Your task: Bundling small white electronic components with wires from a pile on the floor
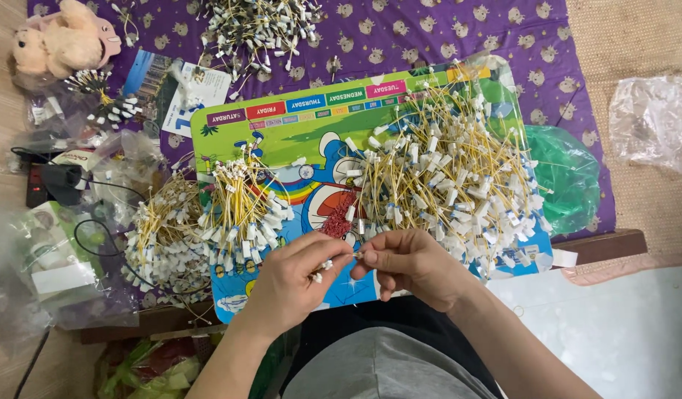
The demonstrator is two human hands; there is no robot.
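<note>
While both hands (356,270) pinch, wire (339,258) spans grips.

One head-worn camera looks steeply down, close over the hands and the colourful board (282,125).

Bright, even daylight, soft shadows only, mild glare on the plastic bags (653,122), everything fairly sharp throughout.

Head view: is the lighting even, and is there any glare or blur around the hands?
Head view: soft, even light with faint shadows; mild sheen on the clear plastic bag; left hand, right hand and the thin yellow wire between them are sharp; edges bend slightly.
</note>
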